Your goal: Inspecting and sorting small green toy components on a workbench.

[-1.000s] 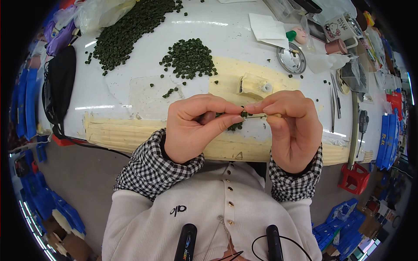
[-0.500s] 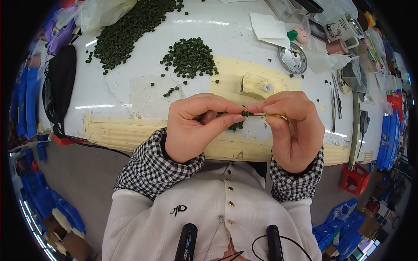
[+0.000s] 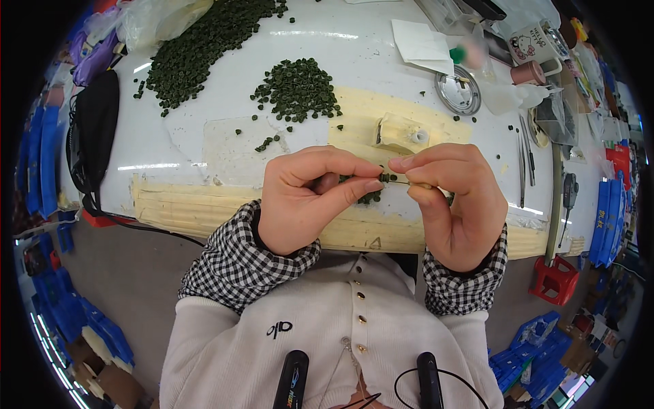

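Observation:
My left hand [image 3: 293, 198] is closed, its thumb and forefinger pinching a small dark green part [image 3: 387, 178] above the table's front edge. Facing it, my right hand [image 3: 466, 204] grips a thin pin-like tool [image 3: 405, 182] with a yellowish end; its shaft points left and meets the green part. The right forefinger reaches close to the part. Some loose green pieces [image 3: 370, 198] lie below my fingers, partly hidden. Just beyond the hands is a yellow-taped block [image 3: 394, 134] with a white nozzle-like piece.
A small heap of green parts [image 3: 296, 90] and a larger heap [image 3: 197, 51] lie on the white table [image 3: 361, 54]. Tweezers [image 3: 522, 163], a round metal dish [image 3: 458, 91] and white paper [image 3: 417, 45] are at right. A black pouch [image 3: 94, 119] lies left, with clear plastic bags [image 3: 160, 24] behind it.
My right fingers have drawn slightly back to the right, showing more of the tool's shaft and the green part. The left hand has hardly moved.

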